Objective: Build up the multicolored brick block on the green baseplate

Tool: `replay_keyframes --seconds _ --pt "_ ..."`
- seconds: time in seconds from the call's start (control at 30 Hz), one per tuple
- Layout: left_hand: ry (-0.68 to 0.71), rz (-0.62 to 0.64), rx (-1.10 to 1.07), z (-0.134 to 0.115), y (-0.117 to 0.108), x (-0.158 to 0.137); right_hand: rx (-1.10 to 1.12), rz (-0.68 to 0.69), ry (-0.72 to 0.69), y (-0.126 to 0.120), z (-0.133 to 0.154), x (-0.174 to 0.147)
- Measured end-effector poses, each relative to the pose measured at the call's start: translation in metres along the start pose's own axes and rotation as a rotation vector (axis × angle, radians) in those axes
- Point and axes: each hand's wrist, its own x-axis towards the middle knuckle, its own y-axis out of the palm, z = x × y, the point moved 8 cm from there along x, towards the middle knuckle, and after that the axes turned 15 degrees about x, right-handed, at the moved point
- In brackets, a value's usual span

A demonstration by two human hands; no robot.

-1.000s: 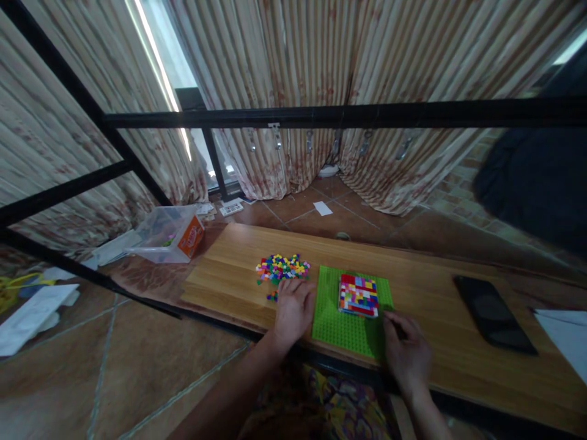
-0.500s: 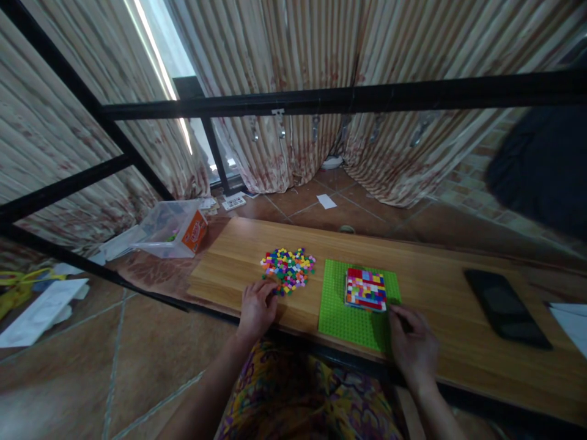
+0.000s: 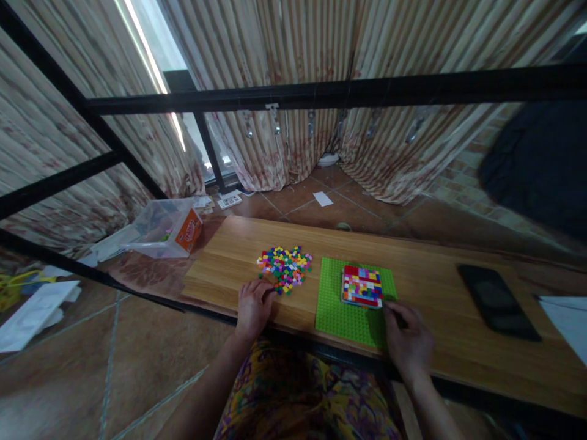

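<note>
Two hands of mine are resting with fingers partly curled; I cannot tell whether they are gripping anything. My left hand (image 3: 254, 307) is lying by the loose bricks (image 3: 285, 266), presumably heaped for easy reach; my right hand (image 3: 409, 338) is flanking the brick block (image 3: 361, 286) on the green baseplate (image 3: 337, 322), perhaps steadying it.

Left hand (image 3: 254, 305) beside loose bricks (image 3: 286, 266), right hand (image 3: 409, 338) at green baseplate (image 3: 337, 318).

The right edge cuts off the white paper sheet (image 3: 567, 321) and the blurred, dark, rounded bulk (image 3: 541, 162), and whether the bare left fingers (image 3: 263, 286) grip anything is hidden.
</note>
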Motion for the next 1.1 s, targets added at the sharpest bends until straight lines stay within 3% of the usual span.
replay_keyframes --seconds 0.2,0.33,0.43,0.5,0.67,0.8,1.1 --pt "0.007 0.001 -0.143 -0.009 -0.008 -0.002 0.01 -0.006 -0.012 0.001 0.003 0.002" --pt "0.002 0.125 -0.38 -0.035 -0.007 -0.011 0.049 -0.017 -0.041 0.003 0.021 -0.004" --pt "0.045 0.249 -0.478 -0.068 -0.004 -0.026 0.099 0.065 -0.099 0.014 0.05 -0.022" --pt "0.08 0.332 -0.497 -0.088 -0.001 -0.036 0.096 0.193 -0.159 0.028 0.072 -0.039" --pt "0.155 0.361 -0.524 -0.115 -0.003 -0.049 0.083 0.35 -0.223 0.043 0.106 -0.067" --pt "0.219 0.356 -0.488 -0.123 -0.005 -0.053 0.146 0.478 -0.166 0.054 0.106 -0.079" --pt "0.279 0.259 -0.385 -0.118 -0.001 -0.071 0.181 0.432 -0.015 0.065 0.086 -0.096"
